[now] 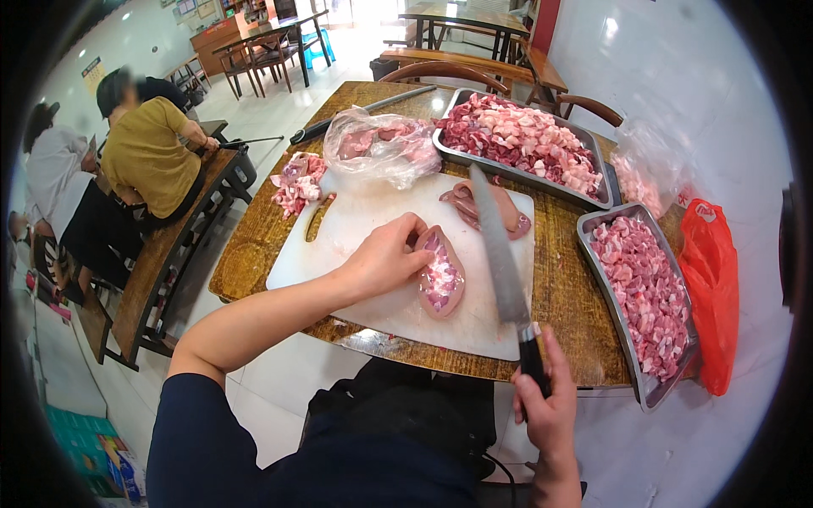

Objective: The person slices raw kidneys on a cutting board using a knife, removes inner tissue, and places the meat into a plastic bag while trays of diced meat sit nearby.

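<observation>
On the white cutting board [385,311] lies an oval piece of raw meat [442,286], pale pink at the rim with a red, white-marbled middle. My left hand [385,254] grips its left edge, thumb and fingers drawn together. To the right, my right hand [546,398] is wrapped around the black handle of a long kitchen knife [500,254]. The blade points away from me, tilted over the right part of the board, and does not touch the oval piece. Beyond the blade are more smooth pinkish-brown meat pieces [511,213], partly hidden by it.
Two metal trays of cut meat, a far tray [603,199] and a right tray [622,334], border the board. Around them are a clear bag of meat [381,146], a sharpening rod [364,113], meat scraps [298,182] and a red plastic bag [710,296]. People sit at left on a bench [157,288].
</observation>
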Demonstrator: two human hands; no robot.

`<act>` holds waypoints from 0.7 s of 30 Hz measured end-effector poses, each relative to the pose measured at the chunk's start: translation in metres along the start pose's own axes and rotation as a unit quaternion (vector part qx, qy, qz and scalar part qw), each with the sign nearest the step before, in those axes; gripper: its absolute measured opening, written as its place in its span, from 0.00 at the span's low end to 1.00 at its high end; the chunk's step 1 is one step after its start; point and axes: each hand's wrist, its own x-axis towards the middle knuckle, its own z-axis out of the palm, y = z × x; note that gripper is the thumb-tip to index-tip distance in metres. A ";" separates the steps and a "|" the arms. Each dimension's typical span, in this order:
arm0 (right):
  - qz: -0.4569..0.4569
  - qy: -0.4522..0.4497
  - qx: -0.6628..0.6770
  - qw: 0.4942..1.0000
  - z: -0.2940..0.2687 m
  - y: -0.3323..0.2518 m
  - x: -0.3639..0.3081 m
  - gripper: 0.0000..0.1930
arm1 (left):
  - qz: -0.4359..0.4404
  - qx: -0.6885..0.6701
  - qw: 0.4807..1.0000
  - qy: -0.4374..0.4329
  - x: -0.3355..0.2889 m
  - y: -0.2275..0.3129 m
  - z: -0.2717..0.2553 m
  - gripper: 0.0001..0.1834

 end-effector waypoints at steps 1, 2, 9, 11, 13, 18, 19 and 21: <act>0.021 -0.016 -0.018 0.999 -0.002 0.002 -0.006 0.35 | 0.050 0.014 0.998 0.036 -0.002 -0.005 0.002 0.16; 0.042 -0.033 -0.035 0.998 -0.003 0.003 -0.012 0.35 | 0.112 0.056 0.991 0.055 -0.005 -0.009 0.003 0.16; 0.134 -0.057 0.168 0.975 0.008 -0.014 -0.024 0.33 | 0.376 0.195 0.906 0.024 -0.040 -0.019 0.011 0.21; 0.142 -0.054 0.182 0.972 0.016 -0.018 -0.021 0.33 | 0.370 0.200 0.907 -0.005 -0.047 -0.019 0.016 0.24; 0.149 -0.047 0.177 0.972 0.024 -0.020 -0.017 0.32 | 0.355 0.176 0.918 -0.019 -0.046 -0.021 0.016 0.25; 0.170 -0.018 0.112 0.979 0.021 -0.016 -0.020 0.32 | 0.361 0.188 0.912 -0.052 -0.045 -0.027 0.011 0.30; 0.170 -0.009 0.101 0.980 0.020 -0.015 -0.021 0.32 | 0.364 0.198 0.908 -0.062 -0.045 -0.027 0.009 0.32; 0.152 -0.015 0.051 0.987 0.015 -0.012 -0.022 0.32 | 0.361 0.223 0.902 -0.078 -0.046 -0.027 0.007 0.35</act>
